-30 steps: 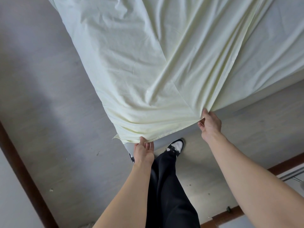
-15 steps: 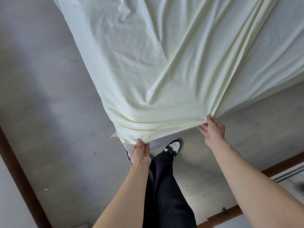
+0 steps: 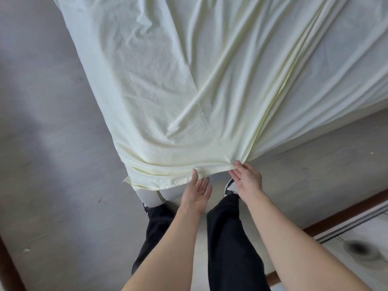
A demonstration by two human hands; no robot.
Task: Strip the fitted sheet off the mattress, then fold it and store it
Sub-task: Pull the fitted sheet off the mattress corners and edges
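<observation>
Head view, looking down past the legs: the left hand [image 3: 196,194], which a second ago pinched the hem of the fitted sheet [image 3: 189,85] with curled fingers, now has its fingers straight and spread, only the thumb tip touching the cloth edge. It has let go, or nearly so. To its right, the right hand [image 3: 248,179] has slid inward along the hem and now stands just beside the left; its fingertips meet the gathered corner where the folds converge, but whether they pinch it or merely press I cannot tell.

The two hands closing together suggests the person is bringing edges or corners together, so folding looks to be beginning.

The sheet hangs over the near end of the bed down toward the floor [image 3: 52,164]. Its long axis runs from the hem near the hands away to the upper right, with pleats fanning out from the right hand's corner.
</observation>
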